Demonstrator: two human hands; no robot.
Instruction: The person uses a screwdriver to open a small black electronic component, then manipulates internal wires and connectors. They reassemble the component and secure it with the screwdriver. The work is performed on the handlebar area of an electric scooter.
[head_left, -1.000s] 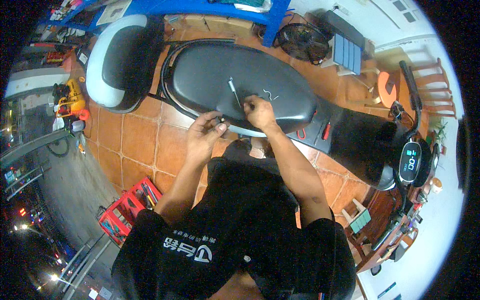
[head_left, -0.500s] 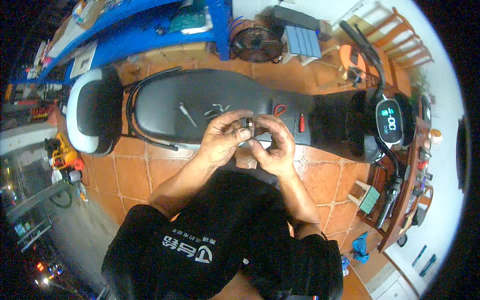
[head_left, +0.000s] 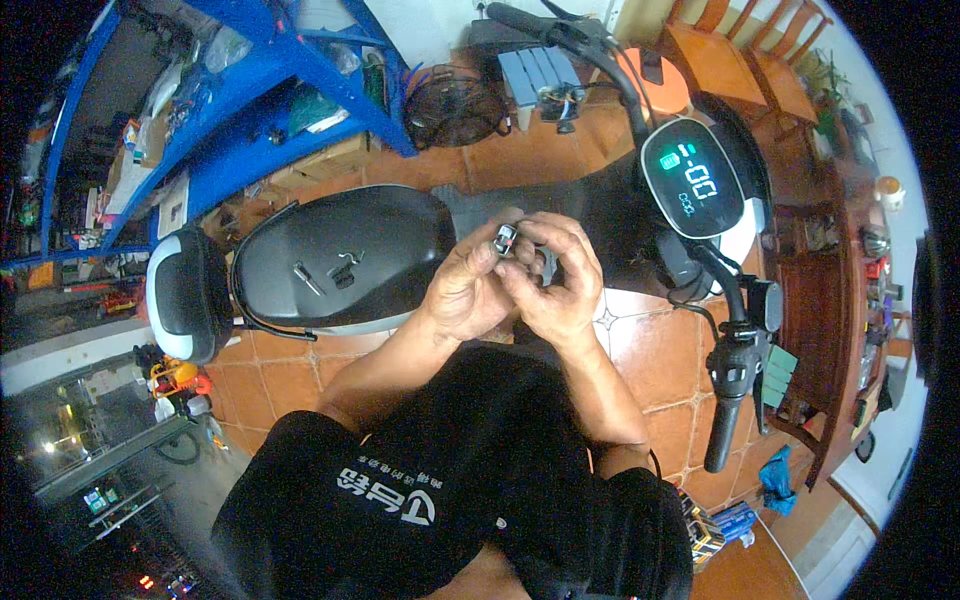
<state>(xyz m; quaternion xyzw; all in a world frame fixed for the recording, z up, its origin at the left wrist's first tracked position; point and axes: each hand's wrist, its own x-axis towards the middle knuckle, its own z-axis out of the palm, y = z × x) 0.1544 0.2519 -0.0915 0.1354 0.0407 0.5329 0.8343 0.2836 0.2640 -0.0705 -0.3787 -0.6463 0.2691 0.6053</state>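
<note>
Small silvery part [head_left: 505, 239] between both hands [head_left: 466, 287] [head_left: 562, 287]

"What covers the floor [head_left: 670, 430]?"
"Square orange tiles [head_left: 650, 350], with pale joints."
"And along the far side?"
"A blue rack [head_left: 240, 105] at upper left, a black fan [head_left: 455, 108] and a slatted stool [head_left: 540, 75] before a pale wall [head_left: 432, 30]."
"To the right?"
"Wooden chairs [head_left: 705, 65] and a brown wooden cabinet [head_left: 812, 300]; small red lights [head_left: 147, 582] glow at lower left."
</note>
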